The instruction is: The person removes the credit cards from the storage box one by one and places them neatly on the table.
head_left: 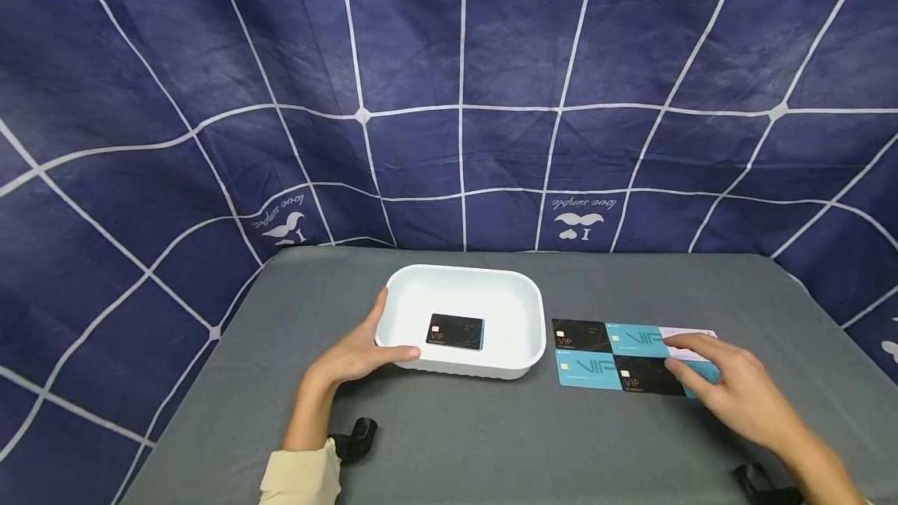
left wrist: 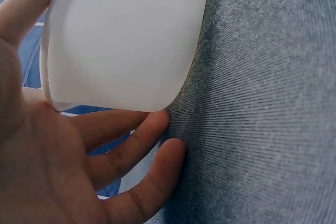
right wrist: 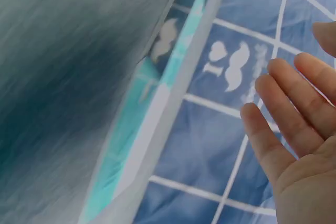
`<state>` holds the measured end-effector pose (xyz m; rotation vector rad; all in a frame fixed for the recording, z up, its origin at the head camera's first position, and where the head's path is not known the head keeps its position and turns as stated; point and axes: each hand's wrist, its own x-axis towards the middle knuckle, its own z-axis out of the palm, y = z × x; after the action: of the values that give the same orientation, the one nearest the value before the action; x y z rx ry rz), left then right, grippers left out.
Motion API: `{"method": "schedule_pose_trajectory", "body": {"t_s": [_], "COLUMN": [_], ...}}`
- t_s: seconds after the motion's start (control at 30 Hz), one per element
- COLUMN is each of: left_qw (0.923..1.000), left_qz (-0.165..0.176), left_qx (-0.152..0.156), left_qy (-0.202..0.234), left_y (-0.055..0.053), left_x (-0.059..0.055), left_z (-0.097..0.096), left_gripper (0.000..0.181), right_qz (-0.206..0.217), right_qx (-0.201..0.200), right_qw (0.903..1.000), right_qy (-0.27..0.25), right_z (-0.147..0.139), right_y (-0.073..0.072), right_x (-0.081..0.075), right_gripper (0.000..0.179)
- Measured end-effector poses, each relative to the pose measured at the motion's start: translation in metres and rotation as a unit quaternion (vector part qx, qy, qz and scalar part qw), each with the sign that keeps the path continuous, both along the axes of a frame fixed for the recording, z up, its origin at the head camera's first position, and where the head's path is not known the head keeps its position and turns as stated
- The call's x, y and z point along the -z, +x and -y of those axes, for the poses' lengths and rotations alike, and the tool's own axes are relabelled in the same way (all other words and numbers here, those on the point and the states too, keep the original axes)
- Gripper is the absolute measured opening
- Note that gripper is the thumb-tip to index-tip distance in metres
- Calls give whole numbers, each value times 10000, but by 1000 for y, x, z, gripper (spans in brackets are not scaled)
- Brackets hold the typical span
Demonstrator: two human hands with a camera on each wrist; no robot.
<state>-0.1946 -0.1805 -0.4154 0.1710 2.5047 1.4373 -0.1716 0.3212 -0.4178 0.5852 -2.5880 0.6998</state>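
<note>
A white rectangular tray [head_left: 514, 318] sits on the grey table. My left hand [head_left: 354, 353] grips its left end, thumb at the front rim; in the left wrist view the fingers [left wrist: 157, 177] curve round that end. Inside the tray lies a black VIP card [head_left: 454, 332] with a blue edge peeking from under it. Right of the tray, several cards form two rows. My right hand [head_left: 747, 392] hovers over the right end, near a pink card [head_left: 691, 330] and a teal card [head_left: 708, 370], partly covering both. In the right wrist view its fingers [right wrist: 286, 111] are loosely extended, holding nothing.
In the rows, a black card [head_left: 582, 335] and a teal card [head_left: 588, 369] lie nearest the tray, with another teal card [head_left: 634, 339] and black card [head_left: 648, 375] beside them. A blue white-lined cloth [head_left: 512, 146] hangs behind the grey table [head_left: 456, 443].
</note>
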Motion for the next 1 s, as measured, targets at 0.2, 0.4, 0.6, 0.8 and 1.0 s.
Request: {"method": "schedule_pose_trajectory", "body": {"t_s": [0.2, 0.4, 0.6, 0.8, 1.0], "left_qw": [10000, 9999, 9999, 9999, 9998], "left_qz": [3, 91, 113, 89, 69], "left_qx": [-32, -86, -75, -75, -108], "left_qy": [46, 10, 60, 61, 132], "left_y": [1, 2, 1, 0, 0], "left_x": [2, 1, 1, 2, 3], "left_z": [0, 0, -1, 0, -2], "left_gripper": [123, 125, 125, 125, 125], "right_qz": [-261, -563, -591, -553, -383], "right_qx": [-465, -1136, -1625, -1865, -1900], "right_qw": [9985, 9919, 9845, 9802, 9807], "right_qy": [86, -106, -281, -357, -269], "right_z": [37, 80, 113, 146, 175], "right_y": [0, 0, 2, -2, -14], "right_x": [-8, -4, 1, -1, -5], "right_gripper": [30, 42, 42, 32, 30]}}
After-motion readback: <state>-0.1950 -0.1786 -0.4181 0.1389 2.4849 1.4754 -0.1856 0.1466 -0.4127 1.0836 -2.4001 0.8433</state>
